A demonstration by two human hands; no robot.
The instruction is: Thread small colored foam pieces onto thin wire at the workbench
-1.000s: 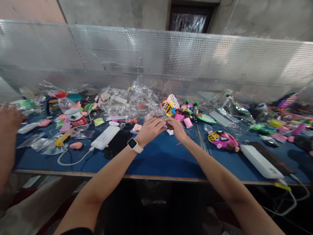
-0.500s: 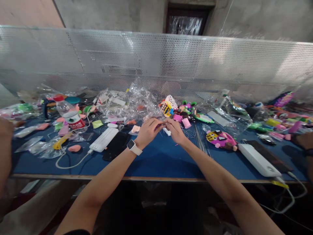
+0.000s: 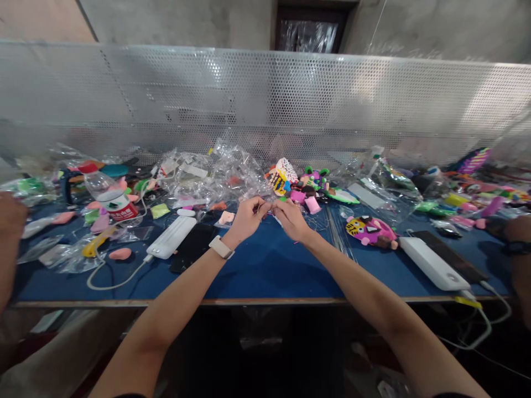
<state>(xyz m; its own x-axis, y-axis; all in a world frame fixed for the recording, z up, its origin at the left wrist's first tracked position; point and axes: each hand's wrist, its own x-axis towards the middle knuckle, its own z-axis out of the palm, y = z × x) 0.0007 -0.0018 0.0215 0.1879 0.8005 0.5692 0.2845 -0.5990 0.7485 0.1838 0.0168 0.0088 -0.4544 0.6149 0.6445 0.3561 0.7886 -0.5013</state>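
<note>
My left hand [image 3: 248,219] and my right hand [image 3: 291,220] meet fingertip to fingertip above the blue tabletop [image 3: 274,276]. The fingers of both are pinched; whatever lies between them is too small or hidden to make out. Just beyond stand a clay figure [image 3: 280,177] in white, yellow and black, and pink clay pieces [image 3: 312,205]. A pale pink clay lump [image 3: 226,218] lies left of my left hand. To the right of my right hand rests a magenta clay piece with a yellow striped face [image 3: 370,231].
White power banks [image 3: 172,236] [image 3: 433,263] with cables lie on both sides. Crumpled clear bags [image 3: 232,171], a plastic bottle [image 3: 114,199] and colourful clay cover the back. A perforated metal screen [image 3: 249,94] rises behind. Other people's arms [image 3: 10,237] [image 3: 520,254] show at both edges.
My left hand has turned, its fingers curling more and the watch face rotating out of sight. Both hands stay close together. The whole view has shifted slightly.
</note>
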